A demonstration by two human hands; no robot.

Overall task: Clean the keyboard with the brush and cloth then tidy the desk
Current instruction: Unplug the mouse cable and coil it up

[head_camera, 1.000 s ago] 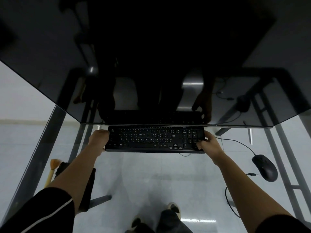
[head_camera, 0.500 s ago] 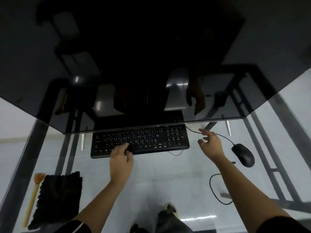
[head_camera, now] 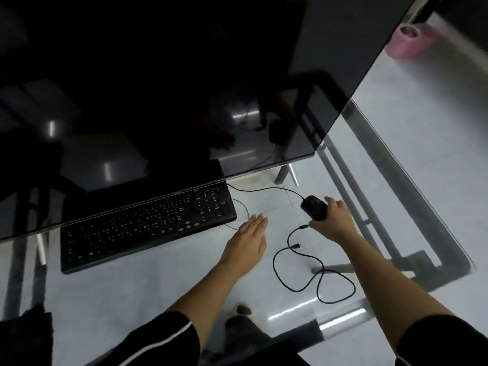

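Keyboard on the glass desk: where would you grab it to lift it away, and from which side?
Grip the keyboard by its two short ends, coming from its near, front edge. It is long, flat and thin, and its back edge sits under the monitor, so a reach from behind looks blocked.

Black short sleeves (head_camera: 443, 339), the left seemingly edged with white.
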